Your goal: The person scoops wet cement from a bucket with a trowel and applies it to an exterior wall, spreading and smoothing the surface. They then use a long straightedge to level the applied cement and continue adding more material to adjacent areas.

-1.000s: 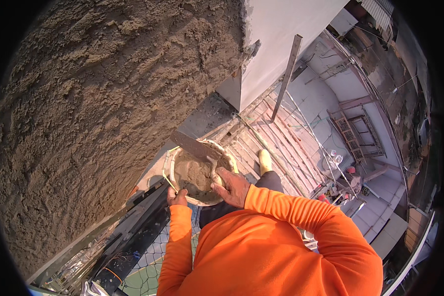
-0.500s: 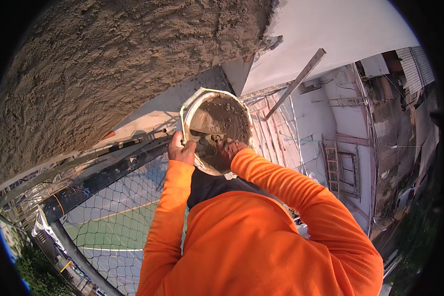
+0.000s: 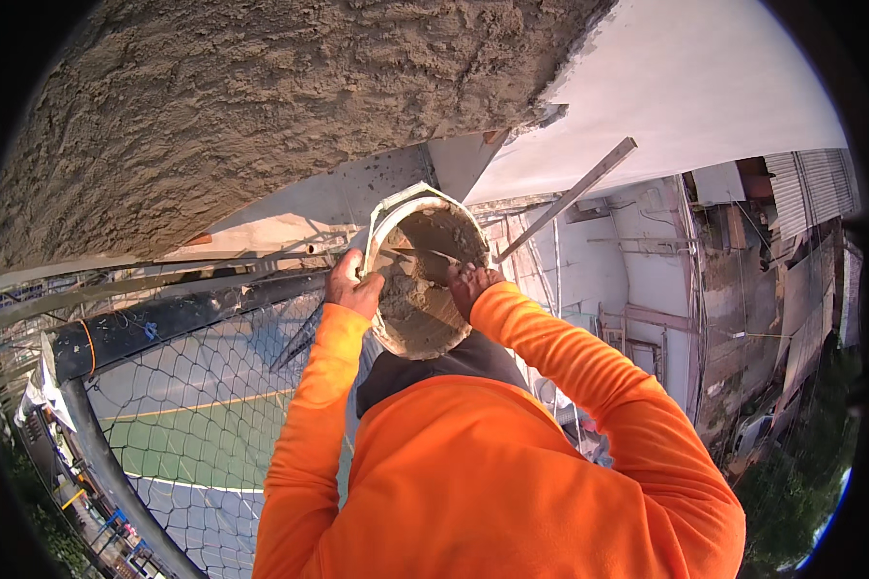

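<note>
In front of my body is a round bucket (image 3: 383,230) with a pale rim and wet grey mortar (image 3: 417,301) inside it. My left hand (image 3: 354,286) is closed on the bucket's left rim, the thumb on the inner side. At the right side of the opening, my right hand (image 3: 473,288) is closed around the handle of a trowel. The trowel's thin blade (image 3: 425,256) points left over the mortar, partly smeared with it. My right fingers hide most of the handle.
Rough, freshly mortared wall (image 3: 261,125) fills the upper left, beside a smooth white wall (image 3: 705,77). A beam (image 3: 570,198) slants up at the right. Black netting (image 3: 212,415) hangs from a dark rail (image 3: 183,314) at the left, high above a sports court.
My right hand has come up out of the bucket's middle toward its right rim with the trowel. The bucket appears tipped more toward me. My left hand keeps its hold.
</note>
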`<state>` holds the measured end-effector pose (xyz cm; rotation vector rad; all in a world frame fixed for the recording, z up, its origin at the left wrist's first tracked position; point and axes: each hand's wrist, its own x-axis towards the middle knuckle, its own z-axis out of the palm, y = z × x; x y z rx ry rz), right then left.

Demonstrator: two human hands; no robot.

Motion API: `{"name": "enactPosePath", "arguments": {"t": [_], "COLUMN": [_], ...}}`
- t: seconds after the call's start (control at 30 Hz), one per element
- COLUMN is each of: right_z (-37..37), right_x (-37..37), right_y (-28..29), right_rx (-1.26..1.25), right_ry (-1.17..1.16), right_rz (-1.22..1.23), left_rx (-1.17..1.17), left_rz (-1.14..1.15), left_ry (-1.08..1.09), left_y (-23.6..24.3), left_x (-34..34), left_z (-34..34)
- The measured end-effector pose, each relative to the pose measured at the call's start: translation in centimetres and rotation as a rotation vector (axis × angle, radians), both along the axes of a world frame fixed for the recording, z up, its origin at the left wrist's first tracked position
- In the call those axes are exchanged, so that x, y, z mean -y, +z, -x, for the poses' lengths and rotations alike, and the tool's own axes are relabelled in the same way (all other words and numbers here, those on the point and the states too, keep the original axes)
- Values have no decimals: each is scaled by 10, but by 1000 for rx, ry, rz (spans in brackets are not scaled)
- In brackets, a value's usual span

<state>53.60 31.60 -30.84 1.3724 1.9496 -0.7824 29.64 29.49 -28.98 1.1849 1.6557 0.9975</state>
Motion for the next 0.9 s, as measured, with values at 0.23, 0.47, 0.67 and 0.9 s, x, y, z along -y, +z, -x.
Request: {"name": "enactPosePath", "arguments": {"t": [0.23, 0.47, 0.67, 0.9], "right_z": [98, 119, 180, 129], "right_x": [18, -2, 23, 28], "right_y": [15, 48, 98, 36], "right_rx": [-247, -182, -172, -341], "right_ry": [586, 429, 690, 271], "right_rz": [-306, -639, -45, -142], "left_rx": [-51, 121, 134, 28], "left_rz": [-85, -7, -50, -179], "left_ry": [82, -15, 54, 20], "left_y": [32, 64, 72, 81], "left_x": [16, 37, 40, 63], "left_z": [32, 96, 127, 138]}}
